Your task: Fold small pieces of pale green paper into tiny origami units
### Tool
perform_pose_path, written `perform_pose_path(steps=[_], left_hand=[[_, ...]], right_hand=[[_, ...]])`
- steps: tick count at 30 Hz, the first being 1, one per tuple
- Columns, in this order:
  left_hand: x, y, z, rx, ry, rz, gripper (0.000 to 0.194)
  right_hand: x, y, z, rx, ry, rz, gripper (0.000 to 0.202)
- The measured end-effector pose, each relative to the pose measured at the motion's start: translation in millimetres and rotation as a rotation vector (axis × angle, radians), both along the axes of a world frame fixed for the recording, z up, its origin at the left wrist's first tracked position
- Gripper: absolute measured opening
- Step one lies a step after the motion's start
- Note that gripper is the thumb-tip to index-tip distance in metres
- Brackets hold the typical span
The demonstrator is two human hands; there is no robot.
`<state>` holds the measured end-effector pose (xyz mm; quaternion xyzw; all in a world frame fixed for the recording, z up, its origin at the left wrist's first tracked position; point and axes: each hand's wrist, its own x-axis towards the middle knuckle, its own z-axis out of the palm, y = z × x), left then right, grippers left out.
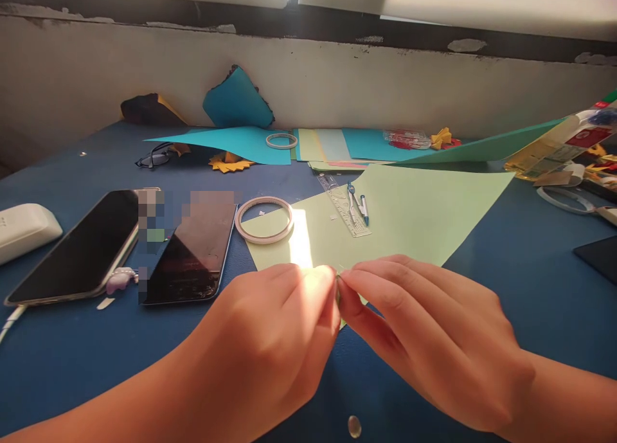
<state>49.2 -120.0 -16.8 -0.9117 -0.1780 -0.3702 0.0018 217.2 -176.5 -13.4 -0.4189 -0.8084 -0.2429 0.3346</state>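
Note:
My left hand [277, 330] and my right hand [429, 334] meet fingertip to fingertip above the near edge of a light green paper sheet [409, 211]. Both are closed in a pinch. A thin greenish sliver shows between the fingertips, but the fingers hide what it is. Beyond the hands, a clear plastic ruler [343, 205] lies on the sheet with a compass [357, 205] on top of it. A roll of double-sided tape [265, 239] rests at the sheet's left corner, and sunlight falls across the sheet and my left fingers.
Two phones, one black [80, 250] and one cracked [197, 256], lie left of the hands near a white case [26, 231]. Blue paper [216, 141], a second tape roll [281, 141] and yellow cut-outs [230, 163] are at the back. A bottle [554, 144] lies at right.

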Motion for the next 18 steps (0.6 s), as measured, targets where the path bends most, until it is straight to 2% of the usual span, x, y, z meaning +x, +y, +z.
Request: perform_pose_path(steps=[4,9,18], left_hand=[[0.5,-0.2,0.7,-0.003,-0.013,0.001,0.017],[1.7,2.5,5.3,-0.001,-0.036,0.036,0.017],[1.1,1.6,4.6,0.007,-0.025,0.031,0.017]], right_hand=[[-1.1,-0.9,-1.8,0.040,-0.055,-0.009,0.013],[-2.3,3.6,-3.3,0.005,0.117,-0.008,0.013],[-4.5,5.6,-3.7,0.053,0.119,-0.074,0.010]])
